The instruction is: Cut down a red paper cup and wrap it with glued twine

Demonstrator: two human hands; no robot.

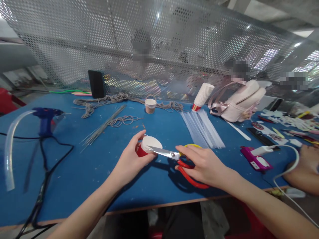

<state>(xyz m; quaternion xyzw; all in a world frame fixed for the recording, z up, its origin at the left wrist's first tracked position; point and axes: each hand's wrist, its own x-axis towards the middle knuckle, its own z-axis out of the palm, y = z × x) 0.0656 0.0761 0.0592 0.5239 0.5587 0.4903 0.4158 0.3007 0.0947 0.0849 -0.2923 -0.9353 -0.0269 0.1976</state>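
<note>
A red paper cup (147, 147) with a white bottom was held on its side above the blue table (82, 172), near its front edge, by the left hand (131, 162), whose fingers were curled around it with the thumb raised along its rim. Red-handled scissors (178, 159) were gripped by the right hand (201, 164), fingers closed through the loops, with the blades parted at the cup's bottom. Clear glue sticks (203, 127) lay just behind, and a blue glue gun (46, 119) stood well to the left.

Glue gun (46, 120) left, cup stack (203, 96) behind, phone (256, 158) right.
</note>
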